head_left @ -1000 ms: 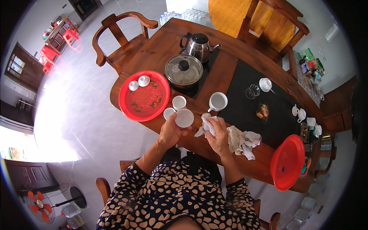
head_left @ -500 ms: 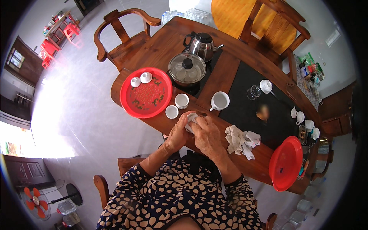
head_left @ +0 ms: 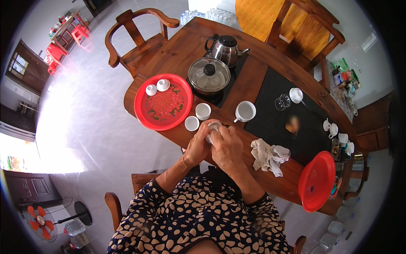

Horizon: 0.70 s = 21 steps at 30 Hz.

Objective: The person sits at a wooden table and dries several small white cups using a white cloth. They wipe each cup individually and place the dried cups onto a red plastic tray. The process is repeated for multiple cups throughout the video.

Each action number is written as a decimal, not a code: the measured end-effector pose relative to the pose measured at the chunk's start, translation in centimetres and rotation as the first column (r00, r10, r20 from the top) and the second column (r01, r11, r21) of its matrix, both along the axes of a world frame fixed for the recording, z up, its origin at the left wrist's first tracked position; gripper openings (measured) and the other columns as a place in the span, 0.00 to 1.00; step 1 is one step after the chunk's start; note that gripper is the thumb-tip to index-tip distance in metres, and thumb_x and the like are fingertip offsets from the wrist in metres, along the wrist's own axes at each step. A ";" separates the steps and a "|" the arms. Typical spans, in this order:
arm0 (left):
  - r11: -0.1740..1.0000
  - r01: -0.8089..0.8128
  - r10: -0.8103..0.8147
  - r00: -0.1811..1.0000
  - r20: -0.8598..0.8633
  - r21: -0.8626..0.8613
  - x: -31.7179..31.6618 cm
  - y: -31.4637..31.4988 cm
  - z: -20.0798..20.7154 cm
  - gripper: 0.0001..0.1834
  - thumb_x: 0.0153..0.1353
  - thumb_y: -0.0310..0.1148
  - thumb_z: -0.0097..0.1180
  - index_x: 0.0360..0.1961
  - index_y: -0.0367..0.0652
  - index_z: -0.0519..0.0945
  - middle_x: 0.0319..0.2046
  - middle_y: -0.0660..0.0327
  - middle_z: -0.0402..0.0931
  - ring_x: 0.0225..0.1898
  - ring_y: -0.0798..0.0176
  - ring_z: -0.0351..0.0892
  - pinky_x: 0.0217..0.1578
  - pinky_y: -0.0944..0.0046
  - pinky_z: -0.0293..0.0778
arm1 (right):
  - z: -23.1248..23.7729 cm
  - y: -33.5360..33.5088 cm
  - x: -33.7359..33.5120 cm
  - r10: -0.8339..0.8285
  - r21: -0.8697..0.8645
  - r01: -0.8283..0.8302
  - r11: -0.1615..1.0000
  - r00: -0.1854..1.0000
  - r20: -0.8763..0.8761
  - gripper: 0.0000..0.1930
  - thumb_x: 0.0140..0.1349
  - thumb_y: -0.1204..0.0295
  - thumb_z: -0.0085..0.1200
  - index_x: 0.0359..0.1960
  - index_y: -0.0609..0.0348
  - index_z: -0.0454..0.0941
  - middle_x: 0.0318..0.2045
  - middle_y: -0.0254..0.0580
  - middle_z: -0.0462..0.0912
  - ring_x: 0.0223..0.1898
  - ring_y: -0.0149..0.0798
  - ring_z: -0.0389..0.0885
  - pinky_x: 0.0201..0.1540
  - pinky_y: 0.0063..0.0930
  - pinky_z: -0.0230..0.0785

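My left hand is closed around a small white cup at the table's near edge. The fingers of my right hand reach into its mouth and grip the rim, hiding much of it. Just beyond the hands are a stack of white cups and a single white cup. Further left, two small white cups sit upside down on a red round tray. A white mug stands to the right of the stack. Beside my right hand lies a crumpled whitish cloth.
A glass-lidded pot and a steel kettle stand on a dark panel at the back. A clear glass cup and a white lidded cup are further right. A red basin overhangs the near right edge. Wooden chairs surround the table.
My fingers have shifted slightly around the cup, which stays between both hands. The whole view has moved a little; the things on the table keep their places.
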<state>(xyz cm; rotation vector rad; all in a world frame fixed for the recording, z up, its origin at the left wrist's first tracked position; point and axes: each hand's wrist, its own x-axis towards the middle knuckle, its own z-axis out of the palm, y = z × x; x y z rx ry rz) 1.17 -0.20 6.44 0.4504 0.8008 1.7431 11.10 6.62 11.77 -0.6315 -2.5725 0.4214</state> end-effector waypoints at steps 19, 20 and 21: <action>0.999 0.005 -0.011 0.993 -0.117 -0.054 0.1 -0.5 2.1 0.27 0.71 0.50 0.33 0.60 0.42 0.64 0.52 0.59 0.69 0.54 0.64 0.68 0.56 0.62 0.65 | 0.1 -0.4 -0.5 -0.200 -0.007 0.200 0.980 0.976 -0.083 0.18 0.43 0.77 0.64 0.39 0.57 0.78 0.36 0.42 0.75 0.38 0.46 0.77 0.34 0.34 0.73; 0.999 -0.006 0.001 0.993 -0.119 -0.046 0.1 -0.6 1.5 0.26 0.71 0.50 0.34 0.60 0.42 0.64 0.51 0.59 0.69 0.54 0.63 0.69 0.56 0.61 0.65 | 0.5 -0.3 -0.3 -0.169 -0.062 0.168 0.984 0.986 -0.008 0.18 0.43 0.77 0.64 0.40 0.57 0.78 0.35 0.42 0.75 0.37 0.46 0.77 0.34 0.33 0.73; 0.999 -0.018 0.013 0.993 -0.121 -0.037 0.2 -0.7 1.0 0.26 0.71 0.50 0.34 0.59 0.42 0.65 0.51 0.59 0.69 0.53 0.63 0.69 0.56 0.61 0.65 | 0.9 -0.1 0.1 -0.132 -0.118 0.139 0.983 0.989 0.065 0.18 0.44 0.76 0.63 0.40 0.57 0.78 0.35 0.42 0.75 0.36 0.46 0.77 0.34 0.33 0.73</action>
